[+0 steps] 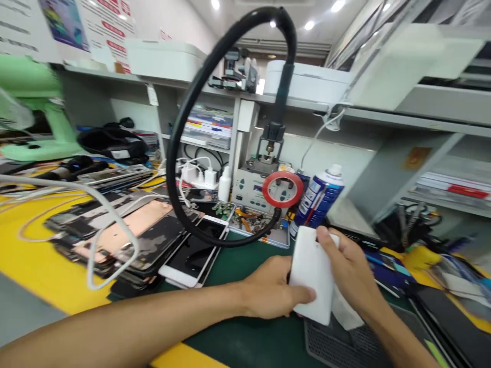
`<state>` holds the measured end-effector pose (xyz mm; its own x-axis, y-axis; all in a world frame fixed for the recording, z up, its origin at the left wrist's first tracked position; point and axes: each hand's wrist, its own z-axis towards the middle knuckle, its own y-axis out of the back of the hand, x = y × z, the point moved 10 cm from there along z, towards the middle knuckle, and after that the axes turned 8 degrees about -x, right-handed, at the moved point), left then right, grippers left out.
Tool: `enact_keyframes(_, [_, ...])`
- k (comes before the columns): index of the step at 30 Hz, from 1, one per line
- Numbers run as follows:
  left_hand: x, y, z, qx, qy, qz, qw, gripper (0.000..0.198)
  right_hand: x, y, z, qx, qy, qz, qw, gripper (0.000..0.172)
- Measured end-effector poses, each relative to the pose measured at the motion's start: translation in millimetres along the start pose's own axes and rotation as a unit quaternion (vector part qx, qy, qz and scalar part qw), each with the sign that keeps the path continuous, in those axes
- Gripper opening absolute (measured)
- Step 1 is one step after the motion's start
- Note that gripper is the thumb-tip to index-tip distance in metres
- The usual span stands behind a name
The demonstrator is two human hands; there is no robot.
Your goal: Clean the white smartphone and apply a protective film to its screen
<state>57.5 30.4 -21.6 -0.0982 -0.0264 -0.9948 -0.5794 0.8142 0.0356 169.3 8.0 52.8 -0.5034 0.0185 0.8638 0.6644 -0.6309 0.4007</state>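
A white phone is held tilted in front of me, its plain white face showing. My left hand grips its left and lower side, thumb lying across the face and fingers hidden behind. At the top right edge, my right hand clasps it with the thumb on the face. Under my right hand hangs or lies a white cloth-like piece; whether the hand holds it I cannot tell. Below sits a dark textured mat on the green work mat.
Stacked phone and tablet parts and a white-framed phone lie left. A black hose loops overhead near a grey control box. A blue spray can stands behind my hands. A white cable arches at left.
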Motion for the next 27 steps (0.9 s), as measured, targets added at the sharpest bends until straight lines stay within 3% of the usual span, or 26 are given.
enact_keyframes(8, [2.4, -5.4, -1.7, -0.002, 0.046, -0.103, 0.994, 0.038, -28.1, -11.6, -0.1, -0.007, -0.122, 0.155, 0.980, 0.060])
enact_keyframes(12, [9.7, -2.4, -1.9, -0.042, 0.094, -0.161, 0.982, 0.048, -40.6, -21.5, -1.3, 0.018, -0.183, 0.213, 0.960, 0.059])
enact_keyframes(17, [14.2, 10.1, -6.0, -0.104, 0.177, -0.209, 0.956, 0.049, -46.8, -28.4, 1.0, 0.039, -0.212, 0.220, 0.951, 0.044])
enact_keyframes(22, [12.6, 21.0, -6.0, -0.092, 0.225, -0.184, 0.952, 0.039, -43.1, -21.3, 6.0, 0.113, -0.215, 0.215, 0.946, 0.036])
enact_keyframes(24, [7.6, 29.6, -1.4, -0.092, 0.198, -0.160, 0.963, 0.037, -37.9, -13.5, 6.8, 0.160, -0.205, 0.212, 0.942, 0.035])
enact_keyframes(27, [1.1, 46.5, 5.9, -0.120, 0.146, -0.107, 0.976, 0.038, -33.3, -9.9, -2.2, 0.282, -0.201, 0.189, 0.919, 0.039])
